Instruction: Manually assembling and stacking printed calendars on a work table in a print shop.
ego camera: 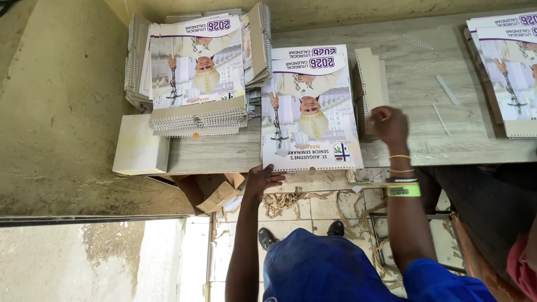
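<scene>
A printed wall calendar (310,112) lies on top of a small pile on the grey wooden table (414,140), its near edge sticking out over the table's front. My left hand (263,179) grips that overhanging near edge at the left corner. My right hand (390,126), with a yellow-green band and thin bracelets on the wrist, has its fingers curled on the near corner of a stack of grey backing boards (370,84) just right of the calendar.
A tall pile of spiral-bound calendars (196,72) sits at the back left, above a white slab (140,145). More calendars (506,67) lie at the far right. Loose wire binding strips (447,89) are scattered between. Cardboard scraps (221,193) litter the tiled floor. Another person's red garment (523,260) shows at the right edge.
</scene>
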